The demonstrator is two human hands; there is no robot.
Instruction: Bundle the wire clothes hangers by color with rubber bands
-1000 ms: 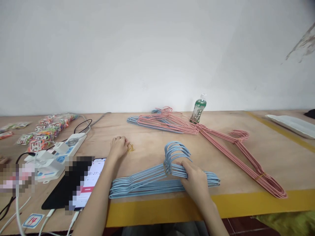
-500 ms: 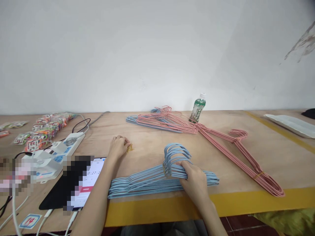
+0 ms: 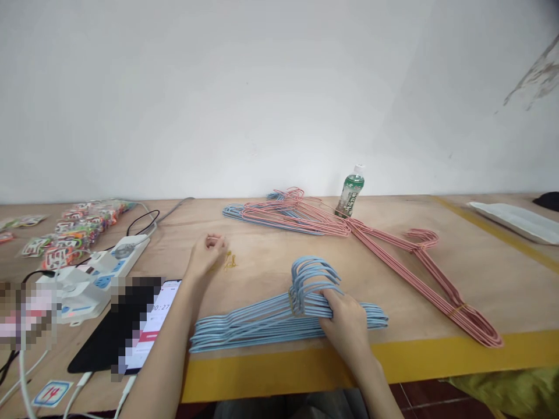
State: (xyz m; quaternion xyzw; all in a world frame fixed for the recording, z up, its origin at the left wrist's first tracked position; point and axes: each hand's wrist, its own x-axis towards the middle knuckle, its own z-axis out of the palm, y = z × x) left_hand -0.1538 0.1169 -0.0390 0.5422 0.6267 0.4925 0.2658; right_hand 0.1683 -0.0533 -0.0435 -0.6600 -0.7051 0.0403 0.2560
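Note:
My right hand (image 3: 347, 320) is wrapped round a stack of light blue wire hangers (image 3: 262, 326) near the table's front edge, gripping them just right of their hooks. A thin yellowish band (image 3: 292, 299) shows round the hook necks. To the left, my left hand (image 3: 208, 253) is just above the table with its fingers curled together; whatever is between them is too small to make out. Right beside its fingertips lie a few small yellow rubber bands (image 3: 230, 263).
Behind are loose pink and blue hangers (image 3: 297, 215) and a green-labelled bottle (image 3: 349, 192). A banded pink hanger bundle (image 3: 428, 273) lies right. Left are a phone (image 3: 152, 326), power strip (image 3: 109, 270), cables and packets (image 3: 74, 233). A white tray (image 3: 515, 221) is far right.
My left hand has drawn back and up slightly from the rubber bands, its fingers curling in. The right hand and the blue hangers stay where they were.

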